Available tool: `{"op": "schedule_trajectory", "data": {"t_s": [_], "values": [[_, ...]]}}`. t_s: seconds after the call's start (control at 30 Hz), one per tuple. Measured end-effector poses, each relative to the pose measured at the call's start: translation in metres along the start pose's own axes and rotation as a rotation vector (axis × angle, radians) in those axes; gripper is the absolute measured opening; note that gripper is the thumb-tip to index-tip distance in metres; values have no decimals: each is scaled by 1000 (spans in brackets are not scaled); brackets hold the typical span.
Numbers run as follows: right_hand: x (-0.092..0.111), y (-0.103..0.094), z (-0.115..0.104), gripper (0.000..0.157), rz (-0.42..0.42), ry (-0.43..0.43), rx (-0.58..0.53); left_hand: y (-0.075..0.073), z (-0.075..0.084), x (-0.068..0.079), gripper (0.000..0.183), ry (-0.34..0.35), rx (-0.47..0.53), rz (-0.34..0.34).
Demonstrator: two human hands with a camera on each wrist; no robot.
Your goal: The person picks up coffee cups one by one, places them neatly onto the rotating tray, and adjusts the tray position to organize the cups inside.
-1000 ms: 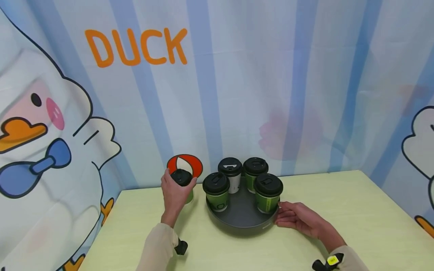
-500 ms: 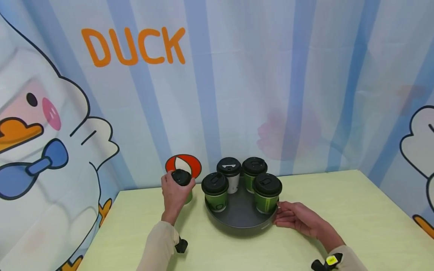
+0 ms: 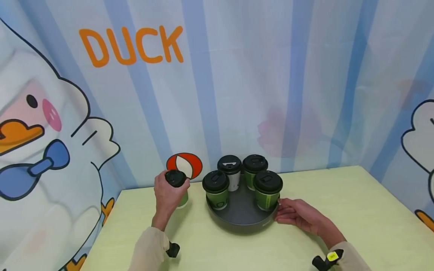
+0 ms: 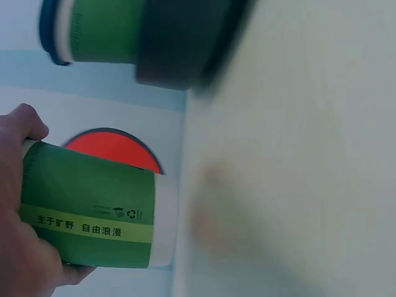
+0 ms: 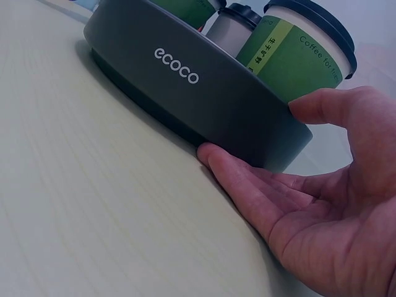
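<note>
My left hand grips a green paper coffee cup with a black lid, left of a round dark grey tray. Thumb and fingers wrap the cup near its lid, and its white base shows in the left wrist view. At the tray's right side, my right hand holds the rim, thumb at the top edge and fingers low against the wall, near the tabletop. On the tray stand three green lidded cups, at front left, front right and back right, plus a white lidded cup.
The tray rests on a pale yellow table. Behind the table hangs a blue striped cloth backdrop with duck drawings and orange lettering. A red and white oval is printed behind the held cup.
My left hand has moved slightly left with the cup, away from the tray. My right hand keeps its hold at the tray's rim, and the cups on the tray stand as before.
</note>
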State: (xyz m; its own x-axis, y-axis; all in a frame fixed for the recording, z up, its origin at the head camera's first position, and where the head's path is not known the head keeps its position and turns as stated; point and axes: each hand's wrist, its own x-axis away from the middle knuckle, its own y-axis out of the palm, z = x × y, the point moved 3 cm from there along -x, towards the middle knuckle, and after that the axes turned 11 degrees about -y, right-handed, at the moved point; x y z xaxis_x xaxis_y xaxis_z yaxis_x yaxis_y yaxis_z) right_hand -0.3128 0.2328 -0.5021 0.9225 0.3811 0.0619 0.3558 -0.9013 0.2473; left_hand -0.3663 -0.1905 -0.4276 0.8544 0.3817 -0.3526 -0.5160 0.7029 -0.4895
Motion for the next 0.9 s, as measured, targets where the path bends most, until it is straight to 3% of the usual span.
{"op": "schedule_trajectory", "data": {"t_s": [0.37,0.53,0.7,0.9], "values": [[1,-3,-3,49,-19,-19,-7,-42,67,15,68,114,80,-1],[0,-3,-4,51,-21,-23,-4,-55,99,26,65,170,132,-37],[0,-2,-3,50,-5,-22,5,-54,126,43,64,238,200,-86],[-2,0,1,48,15,-14,-2,-32,143,67,65,340,223,-106]]}}
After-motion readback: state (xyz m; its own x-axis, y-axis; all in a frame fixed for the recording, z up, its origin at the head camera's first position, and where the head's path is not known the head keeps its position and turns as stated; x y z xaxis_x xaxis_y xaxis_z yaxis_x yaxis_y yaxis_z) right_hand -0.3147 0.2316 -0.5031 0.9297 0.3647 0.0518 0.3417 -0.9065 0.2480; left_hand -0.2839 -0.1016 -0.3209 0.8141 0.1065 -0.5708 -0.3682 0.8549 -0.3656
